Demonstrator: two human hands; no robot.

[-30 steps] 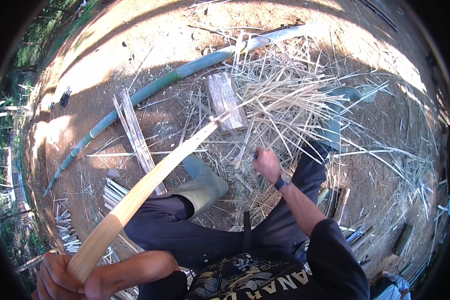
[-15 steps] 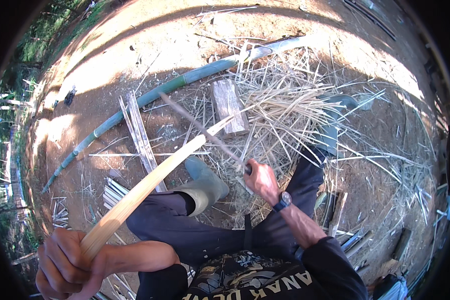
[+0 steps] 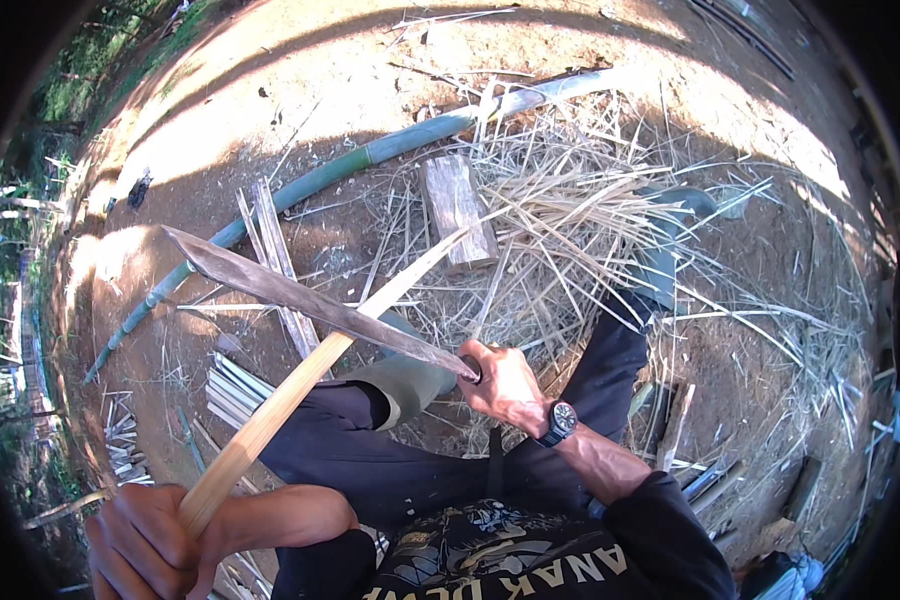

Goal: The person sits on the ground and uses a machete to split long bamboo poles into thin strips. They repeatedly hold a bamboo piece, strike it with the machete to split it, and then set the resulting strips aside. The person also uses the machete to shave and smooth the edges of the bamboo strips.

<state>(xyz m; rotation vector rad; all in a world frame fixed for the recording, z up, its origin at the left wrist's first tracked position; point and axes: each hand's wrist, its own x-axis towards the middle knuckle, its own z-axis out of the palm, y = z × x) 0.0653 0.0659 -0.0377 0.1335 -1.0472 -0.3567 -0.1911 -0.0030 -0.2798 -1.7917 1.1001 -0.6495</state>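
Note:
My left hand (image 3: pixel 155 540) is closed round the lower end of a long pale bamboo strip (image 3: pixel 270 410), which slants up and away to the right, narrowing to a tip over the wooden block. In my right hand (image 3: pixel 508 385), wrapped round its handle, is a machete (image 3: pixel 290 297) with a long dark blade. The blade crosses over the strip near its middle, its point reaching out to the far left. From this angle I cannot tell whether the edge touches the strip. A watch (image 3: pixel 562 420) is on my right wrist.
A wooden block (image 3: pixel 457 212) lies ahead, beside a heap of pale bamboo shavings (image 3: pixel 580 215). Behind it a long green bamboo pole (image 3: pixel 360 160) stretches across the dirt. Split pieces (image 3: pixel 275 260) lie to the left, near cut slats (image 3: pixel 232 388). My boots (image 3: pixel 410 385) stand on either side.
The machete has swung toward me and left, its blade now across a lower part of the strip. My right hand has drawn back slightly, and my left hand has shifted a little right and down.

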